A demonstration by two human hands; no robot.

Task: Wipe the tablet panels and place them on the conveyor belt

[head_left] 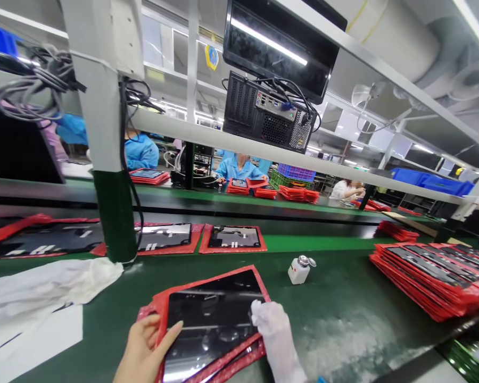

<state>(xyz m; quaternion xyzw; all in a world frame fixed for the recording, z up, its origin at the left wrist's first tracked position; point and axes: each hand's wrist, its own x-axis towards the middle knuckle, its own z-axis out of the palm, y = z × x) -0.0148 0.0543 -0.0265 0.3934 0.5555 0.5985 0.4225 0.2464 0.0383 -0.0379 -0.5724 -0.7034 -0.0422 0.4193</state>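
Note:
A flat black screen panel (215, 311) with a glossy face lies tilted on red bubble wrap (259, 279) in front of me. My left hand (146, 346) is bare and grips the panel's left edge together with the wrap, its thumb on the glass. My right hand (277, 332), covered in white, is closed at the panel's right edge. Crumpled white cloth (258, 308) shows at its fingertips; the fingers themselves are hidden. Another red-wrapped edge (243, 357) sticks out beneath the panel. Beyond the right hand stands a small white dispenser bottle (299, 270), its metal lid flipped up.
Red-wrapped panels (431, 276) are stacked at right. More panels (234, 238) lie in a row along the bench's back. White cloth and sheets (43, 298) cover the left. A green-based post (114, 213) rises there; a computer case (267, 114) hangs overhead. Co-workers (241, 167) sit beyond.

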